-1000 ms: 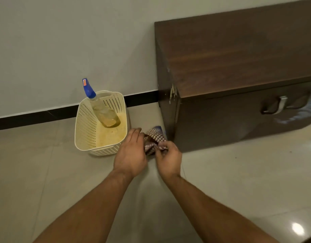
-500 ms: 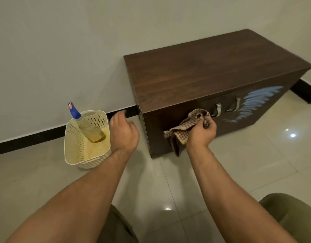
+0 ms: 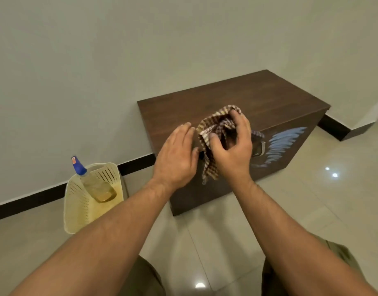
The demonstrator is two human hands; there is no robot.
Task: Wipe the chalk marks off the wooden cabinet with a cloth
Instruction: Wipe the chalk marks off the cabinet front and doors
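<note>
cream basket [image 3: 77, 201] holds a blue-capped spray bottle [image 3: 94, 182], leaning.

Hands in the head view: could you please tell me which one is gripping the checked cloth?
The right hand grips the checked cloth; the left hand is open beside it.

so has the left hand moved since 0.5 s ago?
Yes. The left hand has gone from beside the basket across to the cabinet front, now open next to the cloth in the right hand.
</note>
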